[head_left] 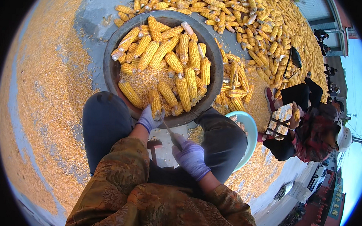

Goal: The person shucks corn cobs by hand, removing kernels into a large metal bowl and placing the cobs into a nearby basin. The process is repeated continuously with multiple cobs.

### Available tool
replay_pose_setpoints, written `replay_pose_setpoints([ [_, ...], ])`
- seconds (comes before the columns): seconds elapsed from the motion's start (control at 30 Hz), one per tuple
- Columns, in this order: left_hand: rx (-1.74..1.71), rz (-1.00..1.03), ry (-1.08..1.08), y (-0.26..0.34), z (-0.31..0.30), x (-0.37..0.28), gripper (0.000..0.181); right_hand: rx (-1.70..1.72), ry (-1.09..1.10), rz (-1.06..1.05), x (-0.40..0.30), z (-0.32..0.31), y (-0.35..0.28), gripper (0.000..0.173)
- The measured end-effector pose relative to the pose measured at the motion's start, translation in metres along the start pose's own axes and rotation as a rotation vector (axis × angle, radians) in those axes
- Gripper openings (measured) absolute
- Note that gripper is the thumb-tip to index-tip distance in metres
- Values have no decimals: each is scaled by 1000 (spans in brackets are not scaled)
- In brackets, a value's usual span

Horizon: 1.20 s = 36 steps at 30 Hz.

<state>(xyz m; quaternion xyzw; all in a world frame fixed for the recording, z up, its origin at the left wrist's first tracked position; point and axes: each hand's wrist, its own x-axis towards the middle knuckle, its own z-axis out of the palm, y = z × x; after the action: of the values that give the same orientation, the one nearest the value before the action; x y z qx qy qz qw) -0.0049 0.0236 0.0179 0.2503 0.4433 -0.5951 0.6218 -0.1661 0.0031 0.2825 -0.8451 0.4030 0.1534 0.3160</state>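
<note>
Gloved in pale purple, my left hand [149, 119] grips the lower end of a yellow corn cob [155, 101] over the near rim of a wide round metal basin [217, 72]. My right hand [189, 155], gloved alike, is closed around the handle of a screwdriver-like tool [176, 139]. Its thin metal shaft slants up to the base of that cob, by my left fingers. Whole corn cobs [161, 53] fill the far part of the basin, over loose corn kernels [139, 80]. The basin sits before my knees.
A light-blue plastic tub [253, 135] holding stripped cobs stands by my right knee. A large pile of corn cobs [265, 28] rises beyond the basin. Loose kernels [46, 106] cover the ground at left. A seated person [312, 132] at right holds a cob; a black bag [295, 57] lies on the pile.
</note>
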Motion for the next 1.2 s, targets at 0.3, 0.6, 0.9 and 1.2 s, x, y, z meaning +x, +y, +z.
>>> replay_pose_setpoints([
  [0.3,53,11,54,1,-3,6,35,-275,-177,25,29,-2,-35,27],
  [0.6,5,-60,-25,6,9,3,59,219,69,195,51,29,-11,34],
  [0.9,-62,4,-176,37,-51,66,41,-79,-197,149,88,10,-65,42],
  [1.2,187,46,-86,5,-13,52,47,-128,-109,221,120,33,-46,33],
])
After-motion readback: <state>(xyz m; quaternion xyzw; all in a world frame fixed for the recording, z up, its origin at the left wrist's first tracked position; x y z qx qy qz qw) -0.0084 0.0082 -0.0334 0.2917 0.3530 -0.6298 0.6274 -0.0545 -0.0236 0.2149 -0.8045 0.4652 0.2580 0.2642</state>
